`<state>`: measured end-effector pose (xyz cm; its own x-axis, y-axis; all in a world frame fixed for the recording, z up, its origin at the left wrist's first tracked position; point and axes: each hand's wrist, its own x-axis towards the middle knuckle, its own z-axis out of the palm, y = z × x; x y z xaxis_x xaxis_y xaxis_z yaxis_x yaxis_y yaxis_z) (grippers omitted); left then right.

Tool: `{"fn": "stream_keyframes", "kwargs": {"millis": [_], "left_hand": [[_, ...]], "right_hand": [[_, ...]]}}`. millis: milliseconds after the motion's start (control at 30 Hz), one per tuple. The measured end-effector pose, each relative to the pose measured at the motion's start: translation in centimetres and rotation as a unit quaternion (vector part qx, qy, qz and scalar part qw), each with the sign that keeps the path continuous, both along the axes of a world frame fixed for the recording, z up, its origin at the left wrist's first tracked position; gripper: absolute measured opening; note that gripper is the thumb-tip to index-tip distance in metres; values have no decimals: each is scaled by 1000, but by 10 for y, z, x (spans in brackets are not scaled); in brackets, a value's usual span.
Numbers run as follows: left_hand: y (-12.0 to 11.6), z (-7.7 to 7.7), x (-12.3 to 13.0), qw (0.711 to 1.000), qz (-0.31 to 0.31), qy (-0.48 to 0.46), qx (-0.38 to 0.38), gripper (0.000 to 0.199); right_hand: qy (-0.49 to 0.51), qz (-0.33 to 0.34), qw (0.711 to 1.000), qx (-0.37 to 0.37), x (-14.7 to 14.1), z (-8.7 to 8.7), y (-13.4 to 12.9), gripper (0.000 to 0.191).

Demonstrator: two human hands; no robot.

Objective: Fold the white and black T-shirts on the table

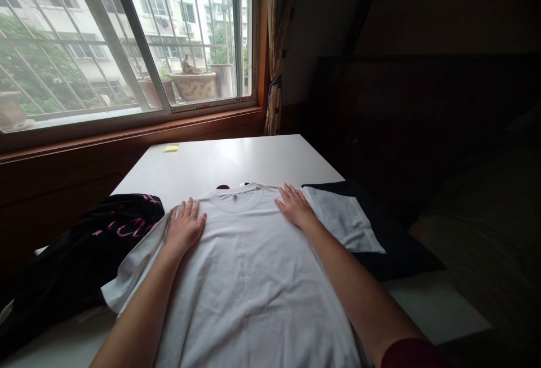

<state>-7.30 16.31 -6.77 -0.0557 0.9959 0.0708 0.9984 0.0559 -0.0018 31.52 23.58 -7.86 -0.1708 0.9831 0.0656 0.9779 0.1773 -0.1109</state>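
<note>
A white T-shirt [249, 266] lies spread out on the white table, its collar toward the far side and its sleeves out to both sides. My left hand [185, 227] rests flat on the shirt's left shoulder, fingers stretched. On the opposite shoulder, my right hand [295, 204] lies flat with its fingers extended. Soft wrinkles run across the shirt's body. Its lower end runs out of view at the bottom.
Dark clothing with pink lettering [122, 221] is heaped at the left. Under the right sleeve lies a dark folded cloth [393, 244]. A yellow sticky note [171, 147] sits near the far left corner of the white table [236, 156]. A barred window [127, 35] stands behind.
</note>
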Motion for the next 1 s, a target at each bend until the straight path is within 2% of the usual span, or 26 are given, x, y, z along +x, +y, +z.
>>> {"fn": "stream_keyframes", "kwargs": {"millis": [200, 500, 833, 1000], "left_hand": [[-2, 3, 0, 998, -63, -1, 3, 63], [4, -3, -3, 999, -43, -4, -7, 66], [8, 11, -7, 998, -56, -1, -37, 67], [9, 9, -10, 998, -61, 4, -34, 67]], "right_hand": [[3, 1, 1000, 3, 0, 1, 0, 69], [7, 11, 1000, 1, 0, 1, 0, 68], [11, 22, 999, -37, -3, 12, 7, 70], [1, 4, 1000, -7, -16, 17, -6, 65]]}}
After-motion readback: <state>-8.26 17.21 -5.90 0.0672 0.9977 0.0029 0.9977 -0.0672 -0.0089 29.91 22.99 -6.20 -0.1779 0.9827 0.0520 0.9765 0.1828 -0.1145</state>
